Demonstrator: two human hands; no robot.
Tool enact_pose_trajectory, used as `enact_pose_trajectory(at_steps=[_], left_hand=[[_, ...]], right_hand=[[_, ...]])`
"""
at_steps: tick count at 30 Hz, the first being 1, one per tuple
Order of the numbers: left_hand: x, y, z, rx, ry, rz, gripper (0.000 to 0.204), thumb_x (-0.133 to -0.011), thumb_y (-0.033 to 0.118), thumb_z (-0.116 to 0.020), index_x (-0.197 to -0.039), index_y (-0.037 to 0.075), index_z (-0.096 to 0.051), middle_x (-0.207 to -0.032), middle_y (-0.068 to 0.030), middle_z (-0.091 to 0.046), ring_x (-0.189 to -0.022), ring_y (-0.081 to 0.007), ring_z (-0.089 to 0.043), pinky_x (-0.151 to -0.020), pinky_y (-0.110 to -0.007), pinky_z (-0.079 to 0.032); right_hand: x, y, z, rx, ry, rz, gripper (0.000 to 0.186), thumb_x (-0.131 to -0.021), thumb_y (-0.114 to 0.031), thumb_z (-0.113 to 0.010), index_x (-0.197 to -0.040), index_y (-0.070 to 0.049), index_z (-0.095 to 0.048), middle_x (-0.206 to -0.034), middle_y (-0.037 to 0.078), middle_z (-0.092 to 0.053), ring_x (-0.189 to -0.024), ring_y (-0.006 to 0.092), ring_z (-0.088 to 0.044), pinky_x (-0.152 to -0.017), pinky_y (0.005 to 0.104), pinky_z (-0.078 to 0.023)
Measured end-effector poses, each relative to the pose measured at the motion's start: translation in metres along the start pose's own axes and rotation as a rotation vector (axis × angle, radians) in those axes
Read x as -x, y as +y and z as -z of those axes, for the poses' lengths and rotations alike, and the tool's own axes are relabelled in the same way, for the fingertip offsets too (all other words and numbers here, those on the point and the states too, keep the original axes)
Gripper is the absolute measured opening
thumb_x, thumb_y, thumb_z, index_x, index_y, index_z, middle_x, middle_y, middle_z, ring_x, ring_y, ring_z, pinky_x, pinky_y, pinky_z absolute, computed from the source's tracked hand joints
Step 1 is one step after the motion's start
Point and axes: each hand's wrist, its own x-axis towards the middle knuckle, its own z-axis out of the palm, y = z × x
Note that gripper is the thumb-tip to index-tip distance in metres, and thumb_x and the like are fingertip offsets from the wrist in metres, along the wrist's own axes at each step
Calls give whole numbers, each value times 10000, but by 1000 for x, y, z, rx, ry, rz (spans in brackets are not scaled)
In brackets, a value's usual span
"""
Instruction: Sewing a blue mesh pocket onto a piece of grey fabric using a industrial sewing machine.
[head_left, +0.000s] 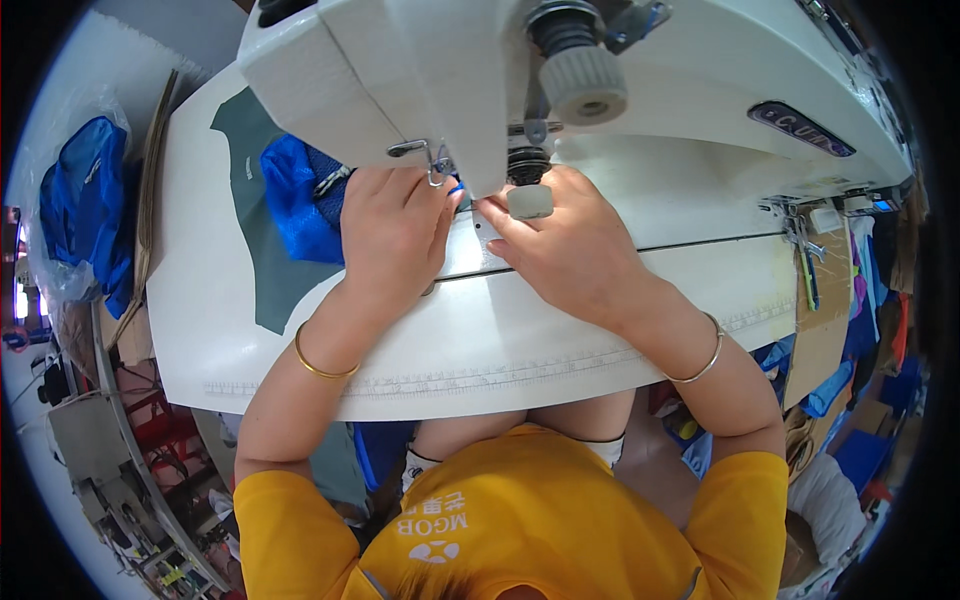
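A white sewing machine (420, 90) stands over the white table, and both of my hands are close together at its needle area. My left hand (395, 235) has its fingers curled on the edge of a bright blue fabric piece (300, 215), which lies bunched to its left with a dark mesh part. A small blue bit shows by the left fingertips. My right hand (575, 240) is closed, its thumb and fingers drawn together just right of the needle area; what they pinch is hidden. A grey-green fabric piece (265, 270) lies flat under the blue one.
A printed ruler strip (500, 375) runs along the near edge of the table (215, 350). Blue fabric in a clear plastic bag (85, 205) is at the far left. Small tools (808, 250) and a cardboard piece (820, 330) sit at the table's right end, with heaped cloth beyond.
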Motion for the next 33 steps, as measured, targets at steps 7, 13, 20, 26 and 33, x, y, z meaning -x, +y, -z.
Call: enact_pose_trajectory(at_steps=[7, 13, 20, 26, 33], left_hand=[[-4, 5, 1, 52, 21, -101, 259, -737, -27, -778, -985, 17, -718, -810, -119, -630, -694, -324, -599, -601, -434, -457], [1, 9, 1, 52, -88, -58, 198, -732, 55, -724, -925, 28, -689, -956, -88, -645, -915, -284, -623, -748, -416, -480], [2, 12, -1, -42, 26, -87, 205, -725, 54, -700, -927, 24, -688, -996, -97, -650, -912, -274, -615, -743, -408, -490], [1, 6, 0, -59, 53, -125, 215, -724, 60, -693, -936, 26, -682, -977, -84, -648, -922, -258, -625, -747, -396, -493], [-1, 7, 4, -39, 36, -134, 192, -743, 75, -709, -927, 27, -686, -963, -70, -669, -909, -244, -636, -755, -382, -486]], right_hand=[[-2, 1, 3, -38, -31, 3, 175, -839, -203, -760, -891, -39, -729, -1108, 74, -730, -1159, 264, -641, -1004, 407, -514], [-2, -1, 3, -26, 2, 7, 162, -828, -180, -770, -865, -32, -718, -1037, 83, -711, -1141, 293, -646, -1005, 436, -527], [0, 2, 1, -43, -31, -5, 159, -826, -182, -786, -820, -40, -715, -1030, 99, -707, -1118, 333, -645, -1014, 471, -515], [0, 3, 0, -40, -57, 11, 166, -823, -193, -807, -814, -47, -729, -961, 110, -719, -1129, 341, -625, -1041, 488, -492], [2, 1, 1, -42, -77, 3, 176, -836, -190, -801, -936, -54, -750, -1045, 115, -717, -1140, 323, -616, -1072, 478, -478]])
